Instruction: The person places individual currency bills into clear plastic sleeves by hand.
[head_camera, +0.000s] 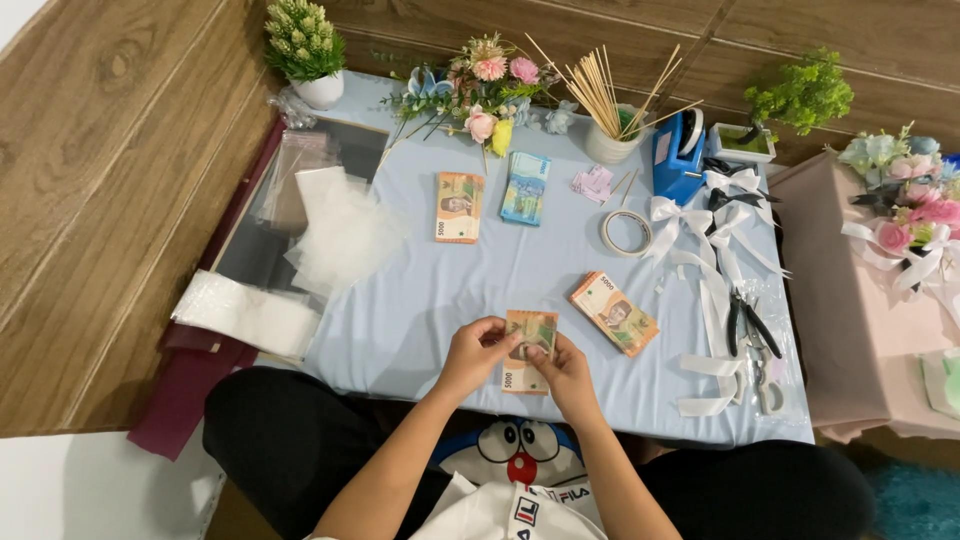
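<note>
Both forearms reach in from the near edge and converge at centre. Our left hand (476, 352) and right hand (566, 372) meet, fingers curled and pinched closed, thumbs uppermost, wrists slightly bent, knuckles almost touching.

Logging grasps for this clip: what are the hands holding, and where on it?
Both hands, left hand and right hand, hold one banknote by its opposite long edges.

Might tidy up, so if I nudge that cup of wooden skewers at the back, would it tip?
Probably. The skewers fan out far above the small white cup, so it looks top-heavy. They seem loose and light, so they would likely scatter.
</note>
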